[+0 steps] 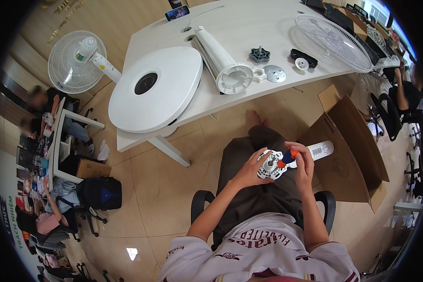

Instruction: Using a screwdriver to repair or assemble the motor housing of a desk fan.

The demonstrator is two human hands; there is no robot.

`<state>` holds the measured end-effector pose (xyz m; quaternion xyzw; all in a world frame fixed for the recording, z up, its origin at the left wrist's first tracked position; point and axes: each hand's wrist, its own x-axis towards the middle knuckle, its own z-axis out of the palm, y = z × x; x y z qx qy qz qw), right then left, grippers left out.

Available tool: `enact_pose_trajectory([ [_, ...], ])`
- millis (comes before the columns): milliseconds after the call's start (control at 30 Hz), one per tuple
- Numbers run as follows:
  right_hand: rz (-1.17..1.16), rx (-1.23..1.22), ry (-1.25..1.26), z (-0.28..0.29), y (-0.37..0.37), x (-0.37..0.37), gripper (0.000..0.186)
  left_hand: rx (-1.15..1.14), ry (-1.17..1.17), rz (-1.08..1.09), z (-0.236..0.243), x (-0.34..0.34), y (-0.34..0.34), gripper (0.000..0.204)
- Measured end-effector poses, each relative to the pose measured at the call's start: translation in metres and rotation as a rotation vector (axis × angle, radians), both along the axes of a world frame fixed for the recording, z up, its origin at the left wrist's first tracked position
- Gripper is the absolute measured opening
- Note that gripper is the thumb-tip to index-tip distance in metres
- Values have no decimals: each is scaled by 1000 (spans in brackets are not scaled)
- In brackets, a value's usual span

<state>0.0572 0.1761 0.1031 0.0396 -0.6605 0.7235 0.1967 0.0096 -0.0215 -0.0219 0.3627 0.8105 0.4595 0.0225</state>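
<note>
My left hand (251, 169) grips a round white slotted fan part (268, 172) over my lap, with a long white control panel piece (320, 149) extending to its right. My right hand (303, 164) is closed on an orange and dark blue screwdriver (287, 156), held over that round part; its tip is too small to make out.
The white table (249, 26) holds a square base (155, 87), column (221, 61), grille (331, 41), knob (259, 54), metal disc (275, 74) and phone (177, 13). An assembled fan (77, 63) stands left. An open cardboard box (343, 174) is right. People (51, 216) sit at side desks.
</note>
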Motion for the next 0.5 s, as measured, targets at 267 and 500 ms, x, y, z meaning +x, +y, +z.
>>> enact_pose_trajectory([
  [267, 35, 436, 87, -9, 16, -2, 19, 2, -5, 0, -2, 0, -1, 109],
  [500, 31, 246, 89, -13, 14, -1, 27, 2, 4, -7, -3, -1, -1, 111],
])
